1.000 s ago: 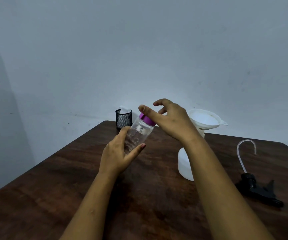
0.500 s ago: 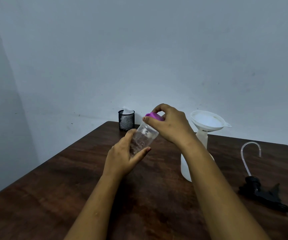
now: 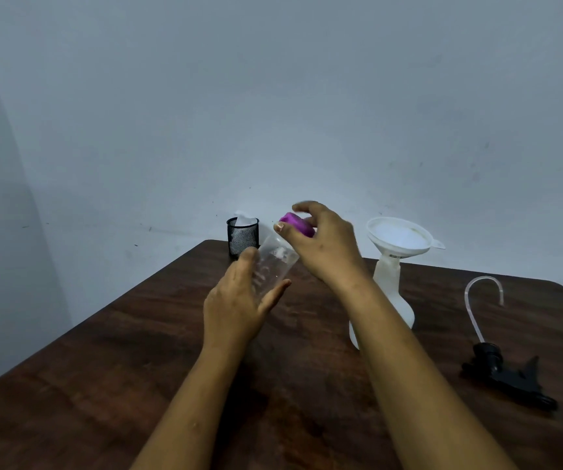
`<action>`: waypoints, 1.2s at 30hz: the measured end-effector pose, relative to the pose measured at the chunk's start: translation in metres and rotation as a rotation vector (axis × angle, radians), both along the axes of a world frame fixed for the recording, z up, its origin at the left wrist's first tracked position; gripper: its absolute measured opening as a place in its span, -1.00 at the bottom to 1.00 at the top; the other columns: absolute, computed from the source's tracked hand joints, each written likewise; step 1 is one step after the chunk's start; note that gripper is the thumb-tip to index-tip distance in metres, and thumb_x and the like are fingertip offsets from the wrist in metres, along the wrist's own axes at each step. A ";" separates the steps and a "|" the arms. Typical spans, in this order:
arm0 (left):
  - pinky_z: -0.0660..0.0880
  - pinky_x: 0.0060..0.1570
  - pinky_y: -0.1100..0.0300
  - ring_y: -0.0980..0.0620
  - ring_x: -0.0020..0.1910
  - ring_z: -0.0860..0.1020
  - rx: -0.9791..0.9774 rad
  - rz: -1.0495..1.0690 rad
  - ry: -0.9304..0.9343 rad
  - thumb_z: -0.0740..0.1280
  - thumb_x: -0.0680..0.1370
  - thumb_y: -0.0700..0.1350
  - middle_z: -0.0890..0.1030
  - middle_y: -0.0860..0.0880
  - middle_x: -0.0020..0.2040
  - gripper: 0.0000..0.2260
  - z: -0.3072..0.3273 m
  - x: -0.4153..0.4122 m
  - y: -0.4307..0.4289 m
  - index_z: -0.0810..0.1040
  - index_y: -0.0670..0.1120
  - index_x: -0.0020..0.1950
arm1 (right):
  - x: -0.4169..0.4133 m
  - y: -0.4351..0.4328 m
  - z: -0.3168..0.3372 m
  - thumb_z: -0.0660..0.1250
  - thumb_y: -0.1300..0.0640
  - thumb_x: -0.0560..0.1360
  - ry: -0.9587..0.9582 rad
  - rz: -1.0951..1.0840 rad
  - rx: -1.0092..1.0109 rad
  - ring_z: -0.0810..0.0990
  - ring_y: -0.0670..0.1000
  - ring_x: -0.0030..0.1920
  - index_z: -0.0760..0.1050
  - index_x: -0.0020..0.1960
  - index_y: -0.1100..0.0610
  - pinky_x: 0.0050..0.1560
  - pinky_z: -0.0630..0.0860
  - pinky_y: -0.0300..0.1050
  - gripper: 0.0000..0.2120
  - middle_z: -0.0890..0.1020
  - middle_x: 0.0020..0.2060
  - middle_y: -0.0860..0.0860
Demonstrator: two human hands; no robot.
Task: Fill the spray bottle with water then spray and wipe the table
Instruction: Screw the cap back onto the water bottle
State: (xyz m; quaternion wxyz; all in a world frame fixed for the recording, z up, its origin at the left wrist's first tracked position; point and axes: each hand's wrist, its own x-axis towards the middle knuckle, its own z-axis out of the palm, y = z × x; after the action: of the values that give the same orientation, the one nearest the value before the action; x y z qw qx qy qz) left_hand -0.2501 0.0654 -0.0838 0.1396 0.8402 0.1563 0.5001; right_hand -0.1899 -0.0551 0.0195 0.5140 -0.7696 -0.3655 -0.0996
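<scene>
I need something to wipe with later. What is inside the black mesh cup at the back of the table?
A white crumpled piece sticks out of the black mesh cup; cloth or tissue, I cannot tell. Its lower part is hidden.

Table (image 3: 104, 385) looks like dark wood grain, semi-matt with a soft sheen. The small bottle (image 3: 275, 266) is clear plastic with a purple plastic cap (image 3: 295, 223). Spray bottle (image 3: 388, 293) and funnel (image 3: 398, 237) are milky, matt plastic. Black wire-mesh cup (image 3: 242, 236), black plastic trigger (image 3: 510, 378), clear flexible tube (image 3: 473, 310).
</scene>
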 end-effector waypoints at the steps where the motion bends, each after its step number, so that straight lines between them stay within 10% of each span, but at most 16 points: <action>1: 0.59 -0.21 0.03 -0.07 -0.07 0.62 -0.055 0.000 -0.020 0.26 0.42 0.33 0.60 -0.06 0.06 -0.38 0.000 -0.001 0.002 0.30 -0.02 0.33 | -0.002 0.003 -0.002 0.39 -0.09 0.45 0.045 0.042 0.020 0.56 0.00 0.08 0.35 0.38 -0.06 0.07 0.46 -0.19 -0.46 0.59 0.17 0.05; 4: 0.55 -0.05 0.00 -0.03 -0.01 0.54 -0.303 -0.057 -0.134 0.36 0.40 0.24 0.50 -0.10 0.17 -0.34 0.001 -0.005 0.010 0.25 -0.04 0.38 | -0.007 0.011 -0.012 0.43 -0.13 0.40 0.266 0.204 -0.030 0.53 -0.01 0.19 0.08 0.51 -0.09 0.15 0.48 -0.18 -0.20 0.51 0.27 0.05; 9: 0.46 0.18 -0.01 -0.09 0.24 0.43 -0.512 -0.131 -0.161 0.41 0.39 -0.04 0.34 -0.14 0.35 -0.25 0.002 0.006 0.013 0.09 0.04 0.48 | -0.007 0.037 -0.053 0.48 -0.04 0.38 0.532 0.391 -0.203 0.53 -0.04 0.11 0.23 0.45 -0.01 -0.06 0.48 -0.24 -0.28 0.53 0.14 0.04; 17: 0.38 0.34 -0.01 -0.01 0.41 0.36 -0.764 -0.495 -0.124 0.51 0.24 -0.01 0.29 -0.04 0.48 0.02 -0.008 0.014 0.012 -0.10 0.33 0.48 | 0.025 0.053 -0.060 0.41 -0.06 0.44 0.422 0.242 -0.087 0.54 -0.16 -0.08 0.47 0.21 0.02 -0.17 0.48 -0.28 -0.62 0.56 -0.04 -0.08; 22: 0.20 0.41 0.09 0.10 0.47 0.17 -0.621 -0.344 -0.094 0.47 0.40 -0.24 0.19 0.06 0.51 -0.04 -0.012 0.014 0.007 -0.13 0.18 0.53 | 0.073 0.092 -0.057 0.32 -0.12 0.49 0.430 -0.048 0.026 0.56 0.12 0.18 0.43 0.26 0.12 0.15 0.55 0.06 -0.55 0.56 0.20 0.10; 36: 0.14 0.15 0.38 0.08 0.43 0.21 -0.479 -0.015 0.071 0.31 0.51 -0.17 0.23 0.04 0.48 -0.38 -0.021 0.028 0.022 0.15 0.10 0.51 | 0.177 0.135 -0.077 0.20 0.00 0.59 0.345 -0.333 -0.075 0.50 0.22 0.22 0.27 0.38 0.18 0.11 0.45 -0.01 -0.57 0.48 0.26 0.20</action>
State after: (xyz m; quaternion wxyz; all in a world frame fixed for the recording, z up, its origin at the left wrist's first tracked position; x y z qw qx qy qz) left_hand -0.2218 0.0870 -0.1050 0.3330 0.8014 0.2690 0.4177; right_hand -0.0132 0.0802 -0.0578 0.5165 -0.8433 -0.1438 -0.0366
